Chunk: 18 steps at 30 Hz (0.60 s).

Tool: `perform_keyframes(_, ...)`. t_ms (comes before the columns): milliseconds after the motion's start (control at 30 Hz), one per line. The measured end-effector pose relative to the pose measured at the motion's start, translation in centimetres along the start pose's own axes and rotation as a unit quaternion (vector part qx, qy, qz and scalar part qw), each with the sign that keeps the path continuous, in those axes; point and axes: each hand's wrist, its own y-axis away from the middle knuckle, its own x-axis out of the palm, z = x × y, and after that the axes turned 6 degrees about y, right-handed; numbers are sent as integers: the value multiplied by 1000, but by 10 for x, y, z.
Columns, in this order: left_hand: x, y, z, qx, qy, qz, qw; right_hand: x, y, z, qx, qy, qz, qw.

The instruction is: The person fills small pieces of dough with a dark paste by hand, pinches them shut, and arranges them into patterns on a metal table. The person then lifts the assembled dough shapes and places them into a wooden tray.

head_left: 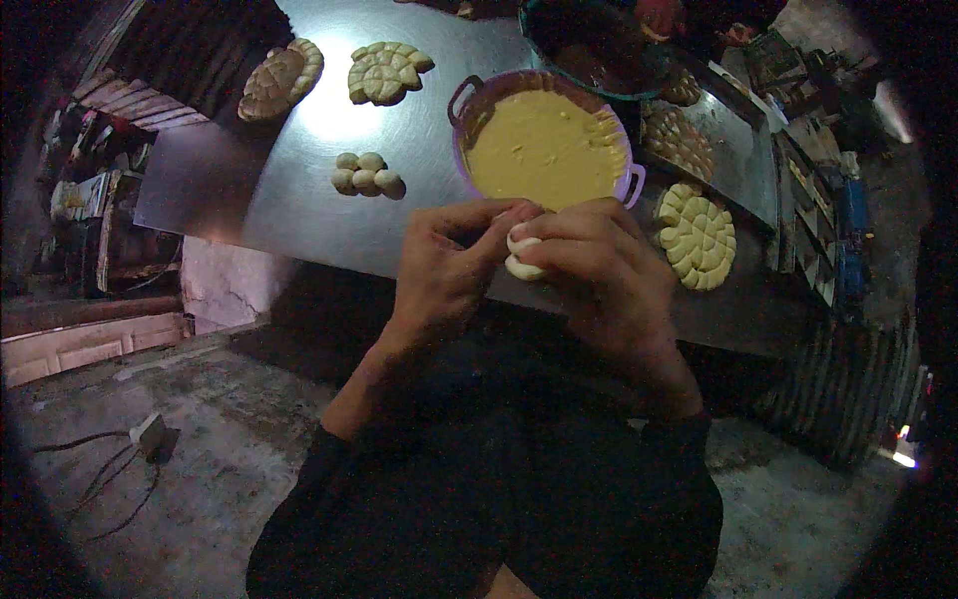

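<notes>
Both my hands are together over the table's near edge, just below a purple two-handled tub [640, 188] of yellow batter-like mixture [544, 145]. In the curled fingers of my right hand [614, 265] are small pale dough pieces [523, 266], pressed side by side. My left hand [449, 258] is closed, its thumb and forefinger pinching at the upper end of that dough; the exact contact is hidden by the fingers. To the left on the metal table [299, 225] lies a small cluster of dough balls [366, 176].
Segmented dough rounds sit at the back left [387, 72], on a dark-topped one [282, 80] beside it, and right of the tub [697, 237]. A dark basin [589, 60] stands behind, near another person's hand [661, 17]. Trays [738, 150] hold more dough at right. A plug with cables [148, 434] is lower left.
</notes>
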Motion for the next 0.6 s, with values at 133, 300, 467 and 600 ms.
perform_keyframes(133,-5,10,-2,69,-55,-32,996,-1,-1,8,128,-26,74,989)
perform_keyframes(300,-36,5,11,145,48,46,987,12,-23,2,80,25,71,994)
perform_keyframes(467,-75,-3,-7,-18,-3,23,1000,47,-42,-6,160,-222,72,959)
perform_keyframes(600,-113,-21,-2,-74,61,13,995,75,-66,-5,141,-141,165,966)
